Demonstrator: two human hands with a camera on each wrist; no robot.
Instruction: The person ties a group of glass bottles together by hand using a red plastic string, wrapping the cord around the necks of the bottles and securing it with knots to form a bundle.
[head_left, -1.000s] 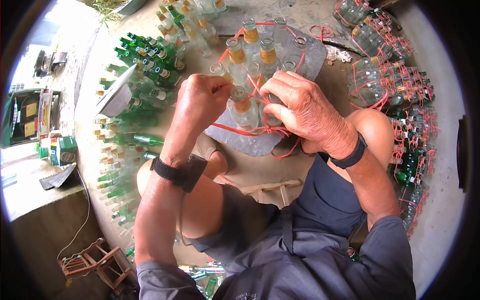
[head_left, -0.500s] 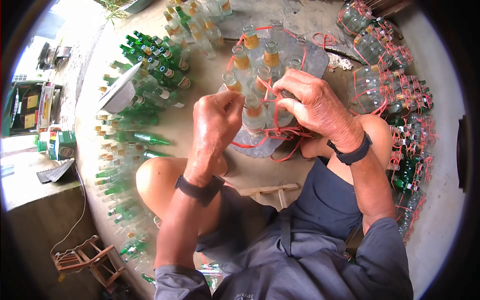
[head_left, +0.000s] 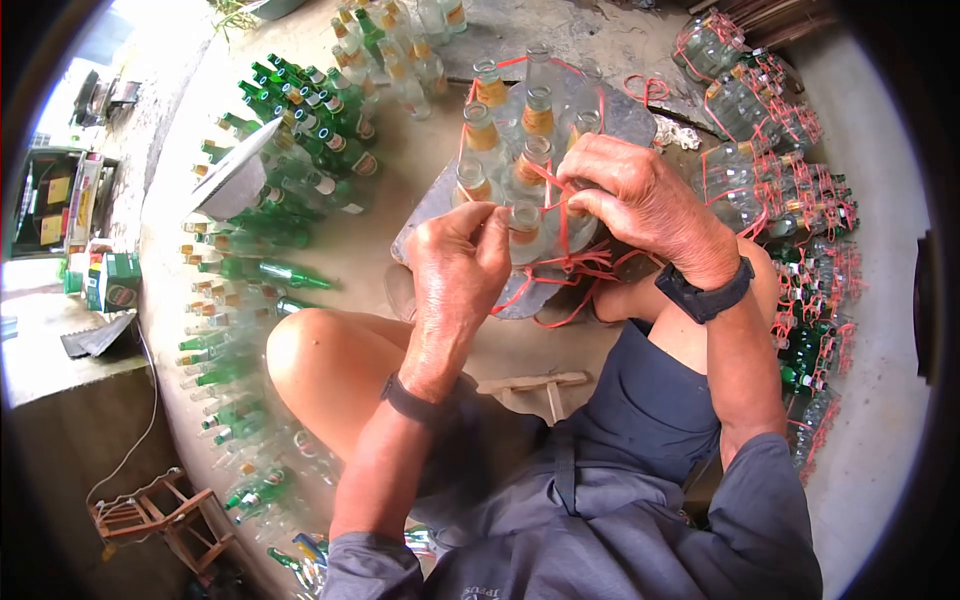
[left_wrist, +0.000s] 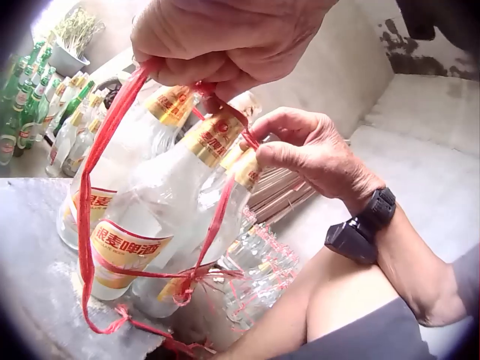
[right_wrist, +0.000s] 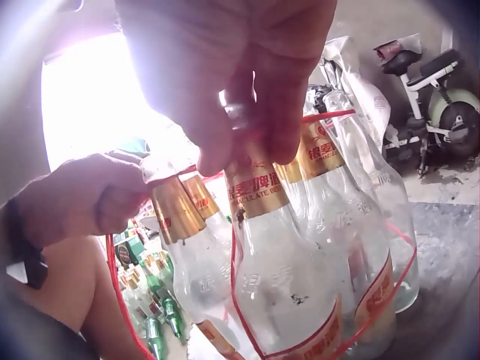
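Observation:
A cluster of clear glass bottles [head_left: 482, 135] with gold neck labels stands upright on a grey slab [head_left: 632, 110]. Red plastic twine [left_wrist: 87, 195] runs round the cluster and up over the necks, with a knot and loose ends at its near side. My left hand [head_left: 460, 262] pinches a strand of this twine beside the nearest bottle's mouth [head_left: 524, 216]. Across from it, my right hand [head_left: 640, 195] pinches the twine between thumb and forefinger, next to the neck of a front bottle [right_wrist: 259, 184]. A short length of twine spans the space between both hands.
Green and clear loose bottles [head_left: 315, 120] stand on the floor to the left, with a tilted pale dish-like object [head_left: 235, 172] among them. Bundles of bottles [head_left: 745, 180] tied with red twine line the right side. A small wooden rack [head_left: 165, 515] is at lower left.
My left hand has moved right and down a little, nearer the front bottle's mouth. My right hand has shifted slightly right, still pinching the twine.

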